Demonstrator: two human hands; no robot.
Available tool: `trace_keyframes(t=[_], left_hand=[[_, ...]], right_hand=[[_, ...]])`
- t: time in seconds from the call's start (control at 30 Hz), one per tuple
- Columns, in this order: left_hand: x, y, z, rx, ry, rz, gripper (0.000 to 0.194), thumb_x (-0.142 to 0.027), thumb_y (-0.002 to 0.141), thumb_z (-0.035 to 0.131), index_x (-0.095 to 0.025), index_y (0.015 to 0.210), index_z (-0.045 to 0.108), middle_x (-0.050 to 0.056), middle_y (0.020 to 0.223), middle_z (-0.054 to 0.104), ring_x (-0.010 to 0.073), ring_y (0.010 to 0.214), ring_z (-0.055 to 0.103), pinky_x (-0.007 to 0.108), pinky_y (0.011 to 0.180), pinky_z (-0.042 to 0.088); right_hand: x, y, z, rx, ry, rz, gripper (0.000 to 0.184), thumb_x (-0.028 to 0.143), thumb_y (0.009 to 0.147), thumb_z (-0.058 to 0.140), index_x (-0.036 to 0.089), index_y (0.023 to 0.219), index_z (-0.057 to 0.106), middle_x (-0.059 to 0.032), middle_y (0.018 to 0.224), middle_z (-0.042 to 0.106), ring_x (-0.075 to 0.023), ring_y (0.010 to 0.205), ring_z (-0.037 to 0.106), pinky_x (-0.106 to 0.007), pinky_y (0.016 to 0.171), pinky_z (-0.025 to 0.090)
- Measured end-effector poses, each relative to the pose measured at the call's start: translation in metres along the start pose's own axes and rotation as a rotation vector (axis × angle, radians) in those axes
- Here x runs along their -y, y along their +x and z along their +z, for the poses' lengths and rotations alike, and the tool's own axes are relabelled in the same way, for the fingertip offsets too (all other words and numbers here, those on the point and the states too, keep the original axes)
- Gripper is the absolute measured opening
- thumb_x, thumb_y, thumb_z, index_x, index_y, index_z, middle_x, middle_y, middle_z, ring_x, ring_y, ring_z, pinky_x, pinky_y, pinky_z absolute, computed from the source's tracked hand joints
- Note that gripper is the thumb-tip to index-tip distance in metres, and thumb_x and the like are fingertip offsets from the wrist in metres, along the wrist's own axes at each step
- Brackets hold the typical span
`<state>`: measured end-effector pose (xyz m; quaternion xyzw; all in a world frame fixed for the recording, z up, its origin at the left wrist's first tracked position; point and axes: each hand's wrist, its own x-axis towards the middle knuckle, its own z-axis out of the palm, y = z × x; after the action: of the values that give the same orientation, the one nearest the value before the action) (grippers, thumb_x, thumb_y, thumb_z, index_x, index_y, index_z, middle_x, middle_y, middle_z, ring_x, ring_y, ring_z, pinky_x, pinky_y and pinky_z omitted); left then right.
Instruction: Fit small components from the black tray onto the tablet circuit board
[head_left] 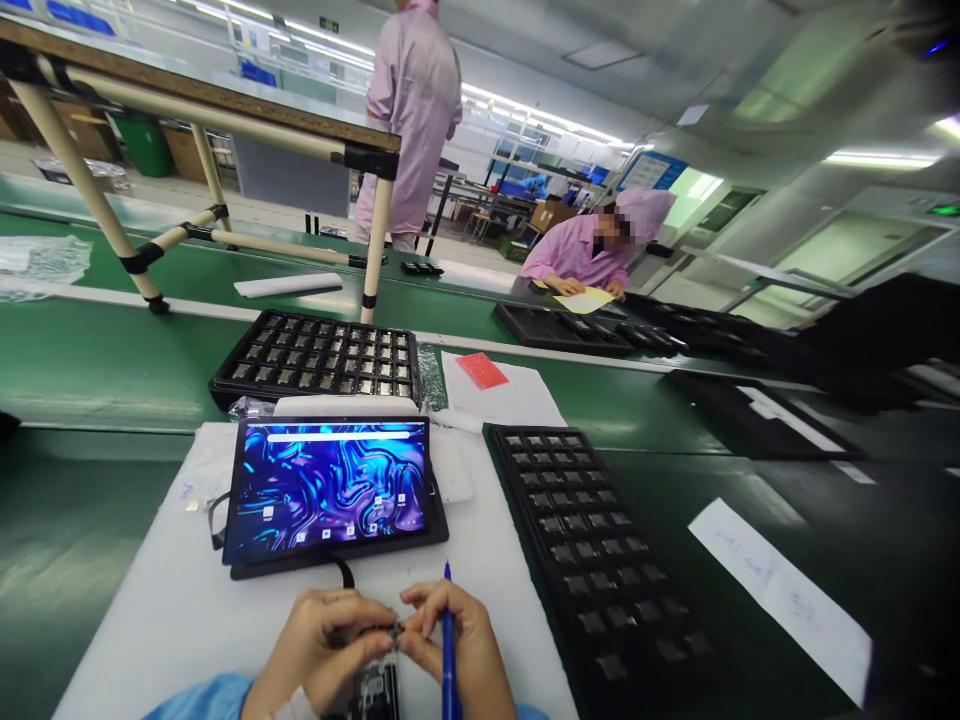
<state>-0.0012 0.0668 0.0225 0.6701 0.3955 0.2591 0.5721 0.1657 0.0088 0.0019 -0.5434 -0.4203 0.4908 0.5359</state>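
the green work table fills most of the view, and every place here is told from the tablet that stands lit near its front edge. under the tablet lies a white mat, reaching toward the person. to the right of the tablet a long black tray of small square parts runs forward, and behind the tablet sits a second black parts tray. behind and right of the tablet a white sheet carries a red card. far behind the tablet one person in a pink coat stands and another in pink bends over a yellow paper.

in front of the tablet, at the bottom edge, the person's left hand and right hand meet. both pinch a small dark component between closed fingertips, just above a dark circuit board. the right hand also has a blue pen tucked upright between its fingers. a black cable runs from the tablet toward the hands.
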Motion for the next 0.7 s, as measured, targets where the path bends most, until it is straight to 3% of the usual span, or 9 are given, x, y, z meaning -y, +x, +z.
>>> trace_keyframes(t=[0.17, 0.3, 0.33, 0.4, 0.53, 0.6, 0.7], left_hand=[[0.002, -0.009, 0.003, 0.097, -0.157, -0.080, 0.038, -0.059, 0.066, 0.069, -0.022, 0.072, 0.075, 0.001, 0.054, 0.064, 0.0128, 0.045, 0.049, 0.022, 0.043, 0.034], [0.005, -0.017, 0.002, 0.117, -0.136, -0.099, 0.039, -0.064, 0.057, 0.074, -0.025, 0.064, 0.075, -0.001, 0.055, 0.067, 0.0154, 0.053, 0.058, 0.020, 0.049, 0.043], [0.005, -0.018, 0.002, 0.118, -0.119, -0.040, 0.038, -0.064, 0.058, 0.073, -0.027, 0.062, 0.074, -0.001, 0.056, 0.068, 0.0156, 0.054, 0.061, 0.020, 0.051, 0.045], [0.003, -0.016, 0.002, 0.067, -0.039, 0.215, 0.036, -0.063, 0.067, 0.067, -0.028, 0.071, 0.073, -0.004, 0.057, 0.071, 0.0143, 0.053, 0.064, 0.020, 0.052, 0.047], [-0.005, -0.010, 0.006, -0.039, 0.175, 0.772, 0.018, -0.036, 0.091, 0.053, -0.022, 0.088, 0.064, -0.003, 0.061, 0.071, 0.0119, 0.048, 0.064, 0.022, 0.050, 0.047], [-0.010, -0.009, 0.010, -0.044, 0.269, 0.900, 0.017, -0.023, 0.094, 0.047, -0.018, 0.088, 0.063, 0.000, 0.068, 0.072, 0.0125, 0.055, 0.066, 0.025, 0.054, 0.049], [-0.017, -0.013, 0.014, -0.109, 0.417, 0.983, 0.028, -0.020, 0.097, 0.036, -0.017, 0.090, 0.062, 0.001, 0.075, 0.074, 0.0120, 0.066, 0.068, 0.027, 0.057, 0.051]], right_hand=[[0.011, -0.001, -0.001, 0.221, 0.242, 0.000, 0.046, 0.047, 0.051, 0.084, 0.023, 0.059, 0.046, -0.0007, 0.065, 0.065, -0.0181, 0.065, 0.059, -0.030, 0.066, 0.042], [0.014, -0.005, 0.004, 0.266, 0.198, -0.048, 0.056, 0.062, 0.049, 0.078, 0.024, 0.056, 0.038, 0.0016, 0.058, 0.059, -0.0159, 0.057, 0.051, -0.029, 0.060, 0.037], [0.013, -0.007, 0.004, 0.274, 0.188, -0.065, 0.057, 0.064, 0.050, 0.076, 0.024, 0.054, 0.036, 0.0017, 0.056, 0.058, -0.0156, 0.055, 0.050, -0.029, 0.060, 0.037], [0.009, -0.012, 0.002, 0.280, 0.160, -0.066, 0.056, 0.063, 0.053, 0.076, 0.024, 0.053, 0.036, 0.0010, 0.054, 0.057, -0.0153, 0.053, 0.050, -0.029, 0.058, 0.038], [-0.001, -0.024, -0.007, 0.102, 0.121, 0.089, 0.051, 0.057, 0.051, 0.081, 0.022, 0.061, 0.046, 0.0019, 0.056, 0.058, -0.0115, 0.048, 0.049, -0.023, 0.050, 0.037], [-0.006, -0.031, -0.009, 0.051, 0.152, 0.170, 0.051, 0.066, 0.057, 0.071, 0.022, 0.069, 0.048, 0.0047, 0.049, 0.053, -0.0092, 0.040, 0.043, -0.021, 0.044, 0.034], [-0.011, -0.036, -0.006, 0.029, 0.154, 0.190, 0.050, 0.069, 0.065, 0.062, 0.022, 0.068, 0.046, 0.0069, 0.044, 0.045, -0.0073, 0.037, 0.035, -0.019, 0.041, 0.027]])
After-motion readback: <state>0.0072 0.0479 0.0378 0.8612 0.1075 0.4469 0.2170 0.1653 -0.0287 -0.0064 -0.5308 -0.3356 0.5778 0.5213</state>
